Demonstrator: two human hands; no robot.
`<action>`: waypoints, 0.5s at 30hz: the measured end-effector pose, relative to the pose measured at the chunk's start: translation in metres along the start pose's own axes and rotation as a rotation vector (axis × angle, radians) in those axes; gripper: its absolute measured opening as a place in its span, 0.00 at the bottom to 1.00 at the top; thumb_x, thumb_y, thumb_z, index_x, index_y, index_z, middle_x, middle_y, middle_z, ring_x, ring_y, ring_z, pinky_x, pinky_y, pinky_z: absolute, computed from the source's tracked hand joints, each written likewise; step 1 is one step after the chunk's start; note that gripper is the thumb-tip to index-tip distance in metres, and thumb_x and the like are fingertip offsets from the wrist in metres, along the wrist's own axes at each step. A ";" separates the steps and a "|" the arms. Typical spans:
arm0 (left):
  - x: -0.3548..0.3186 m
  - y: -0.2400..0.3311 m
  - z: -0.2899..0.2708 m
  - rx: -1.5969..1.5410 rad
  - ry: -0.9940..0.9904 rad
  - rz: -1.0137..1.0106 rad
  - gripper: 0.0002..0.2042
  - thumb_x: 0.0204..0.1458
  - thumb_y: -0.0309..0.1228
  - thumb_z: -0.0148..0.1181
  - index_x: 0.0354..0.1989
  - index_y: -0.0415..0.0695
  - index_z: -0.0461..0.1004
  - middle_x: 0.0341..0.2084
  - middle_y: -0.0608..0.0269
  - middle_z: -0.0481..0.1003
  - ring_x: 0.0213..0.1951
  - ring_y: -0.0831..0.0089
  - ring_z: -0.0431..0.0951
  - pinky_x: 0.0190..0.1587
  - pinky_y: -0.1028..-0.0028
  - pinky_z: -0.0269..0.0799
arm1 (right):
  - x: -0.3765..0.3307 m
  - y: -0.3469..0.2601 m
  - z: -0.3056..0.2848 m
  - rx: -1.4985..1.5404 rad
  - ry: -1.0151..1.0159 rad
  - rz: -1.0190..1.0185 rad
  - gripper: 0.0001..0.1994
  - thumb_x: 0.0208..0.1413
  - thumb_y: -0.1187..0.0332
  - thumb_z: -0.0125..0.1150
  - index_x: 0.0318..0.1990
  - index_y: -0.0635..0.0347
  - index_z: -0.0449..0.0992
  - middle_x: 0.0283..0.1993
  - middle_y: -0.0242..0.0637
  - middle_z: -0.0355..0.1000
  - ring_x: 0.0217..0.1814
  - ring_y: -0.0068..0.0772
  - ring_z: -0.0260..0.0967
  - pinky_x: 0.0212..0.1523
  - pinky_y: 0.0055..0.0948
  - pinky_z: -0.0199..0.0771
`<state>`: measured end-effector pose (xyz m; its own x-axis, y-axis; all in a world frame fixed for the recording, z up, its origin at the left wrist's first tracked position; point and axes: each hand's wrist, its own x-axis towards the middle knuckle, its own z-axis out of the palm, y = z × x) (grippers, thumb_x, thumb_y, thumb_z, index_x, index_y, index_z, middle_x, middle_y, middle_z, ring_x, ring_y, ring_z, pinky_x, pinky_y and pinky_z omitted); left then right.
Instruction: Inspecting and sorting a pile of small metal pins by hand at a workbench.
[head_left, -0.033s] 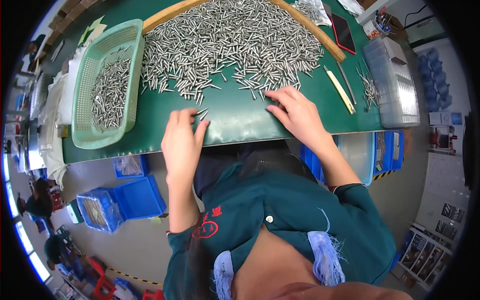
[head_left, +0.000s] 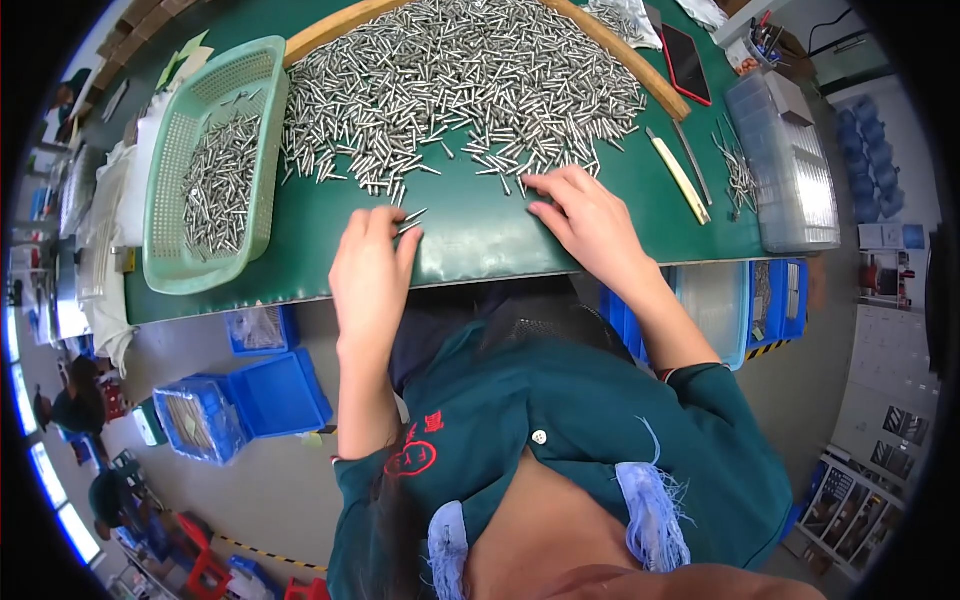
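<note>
Pins point(head_left: 410, 218) pinched in left hand point(head_left: 368, 270) fingers; right hand point(head_left: 590, 222) fingers spread flat on pin pile point(head_left: 470, 90).

both hands point(head_left: 372, 265) rest on green table point(head_left: 470, 235) beside metal pins point(head_left: 460, 90).

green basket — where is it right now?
Head view: the green basket sits on the table's left side, left of the pin pile, beyond the left hand.

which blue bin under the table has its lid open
The blue bin on the floor at lower left, near the left hand's side; its lid stands up, showing metal pins inside.
</note>
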<state>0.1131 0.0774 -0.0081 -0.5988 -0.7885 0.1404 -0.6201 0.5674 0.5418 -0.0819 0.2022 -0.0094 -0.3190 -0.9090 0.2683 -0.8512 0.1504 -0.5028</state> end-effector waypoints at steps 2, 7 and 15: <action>0.009 0.009 0.013 0.078 0.015 0.130 0.08 0.43 0.30 0.59 0.30 0.43 0.69 0.27 0.59 0.69 0.32 0.62 0.72 0.34 0.67 0.67 | 0.007 -0.002 0.009 -0.036 -0.037 0.006 0.12 0.48 0.69 0.57 0.42 0.55 0.72 0.35 0.32 0.67 0.32 0.31 0.68 0.32 0.27 0.68; 0.021 0.023 0.023 -0.040 0.038 0.244 0.11 0.43 0.29 0.59 0.36 0.44 0.69 0.27 0.61 0.69 0.31 0.65 0.72 0.34 0.68 0.68 | 0.001 -0.004 0.015 0.073 -0.021 -0.011 0.12 0.48 0.69 0.58 0.42 0.54 0.73 0.37 0.32 0.67 0.32 0.28 0.68 0.32 0.25 0.69; 0.009 0.004 0.022 -0.215 0.052 0.176 0.10 0.45 0.25 0.56 0.38 0.45 0.72 0.30 0.61 0.70 0.30 0.68 0.73 0.34 0.73 0.69 | 0.003 -0.006 0.013 0.114 -0.009 0.039 0.12 0.46 0.66 0.60 0.41 0.51 0.74 0.36 0.30 0.67 0.30 0.25 0.68 0.31 0.23 0.69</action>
<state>0.0939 0.0780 -0.0228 -0.6573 -0.6968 0.2870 -0.3842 0.6374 0.6679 -0.0722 0.1935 -0.0161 -0.3469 -0.9069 0.2389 -0.7852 0.1415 -0.6029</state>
